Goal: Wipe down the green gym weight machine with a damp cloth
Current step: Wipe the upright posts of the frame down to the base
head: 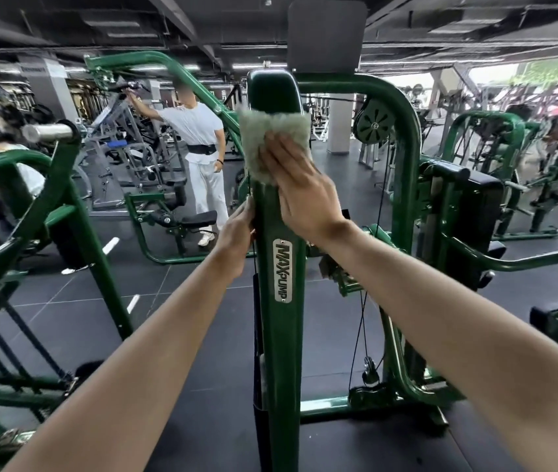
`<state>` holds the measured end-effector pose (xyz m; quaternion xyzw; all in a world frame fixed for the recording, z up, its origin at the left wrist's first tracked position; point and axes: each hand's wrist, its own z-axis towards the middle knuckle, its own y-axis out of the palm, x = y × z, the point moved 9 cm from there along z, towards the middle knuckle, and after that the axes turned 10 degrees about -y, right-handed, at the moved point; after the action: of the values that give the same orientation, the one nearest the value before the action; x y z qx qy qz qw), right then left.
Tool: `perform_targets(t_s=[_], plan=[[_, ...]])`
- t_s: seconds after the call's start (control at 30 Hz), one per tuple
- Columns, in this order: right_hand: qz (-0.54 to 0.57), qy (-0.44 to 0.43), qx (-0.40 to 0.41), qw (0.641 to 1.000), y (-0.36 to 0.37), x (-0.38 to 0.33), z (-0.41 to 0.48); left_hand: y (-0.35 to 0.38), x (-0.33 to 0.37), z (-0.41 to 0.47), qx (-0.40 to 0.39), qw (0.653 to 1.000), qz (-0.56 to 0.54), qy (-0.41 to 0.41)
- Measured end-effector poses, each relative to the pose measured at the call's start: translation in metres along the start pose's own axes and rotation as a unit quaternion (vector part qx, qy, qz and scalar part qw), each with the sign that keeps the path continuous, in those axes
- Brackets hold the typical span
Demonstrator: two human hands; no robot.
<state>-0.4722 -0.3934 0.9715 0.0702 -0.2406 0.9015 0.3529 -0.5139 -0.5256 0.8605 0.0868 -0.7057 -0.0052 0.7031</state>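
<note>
The green weight machine's upright post (279, 335) rises in front of me, with a silver "MAXPUMP" badge (283, 271) on its face. A fluffy pale green cloth (264, 137) lies flat against the post near its rounded top. My right hand (299, 185) presses the cloth onto the post with straight, spread fingers. My left hand (238, 236) holds the post's left edge just below the cloth, its fingers wrapped behind the post and hidden.
A person in white (202, 155) stands at another machine behind the post on the left. Green frames (66, 212) flank me on both sides. A cable and pulley (372, 126) hang right of the post. A dark pad (327, 35) sits above. The floor is black tile.
</note>
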Motion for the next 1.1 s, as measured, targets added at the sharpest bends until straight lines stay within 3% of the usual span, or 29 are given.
perform_targets(t_s=[0.17,0.5,0.6,0.83,0.93,1.1], plan=[[0.009,0.084,0.041,0.996,0.005,0.000,0.006,-0.003,-0.021,-0.003,-0.008,1.000,-0.010,-0.004],[0.019,-0.012,-0.093,0.995,0.047,-0.067,-0.153,-0.012,-0.046,-0.022,-0.023,1.000,0.018,0.001],[0.014,-0.029,-0.105,0.994,0.032,-0.053,-0.115,-0.008,-0.044,-0.026,-0.007,1.000,0.014,-0.006],[0.000,0.046,0.006,0.999,0.000,0.000,-0.007,-0.005,-0.048,-0.024,-0.010,0.999,0.032,0.004],[-0.001,0.057,0.010,0.998,0.014,-0.016,-0.044,-0.006,-0.050,-0.023,0.002,1.000,0.005,0.010],[0.040,0.011,-0.062,0.997,0.059,-0.076,-0.161,-0.008,-0.055,-0.024,-0.015,0.999,-0.030,-0.012]])
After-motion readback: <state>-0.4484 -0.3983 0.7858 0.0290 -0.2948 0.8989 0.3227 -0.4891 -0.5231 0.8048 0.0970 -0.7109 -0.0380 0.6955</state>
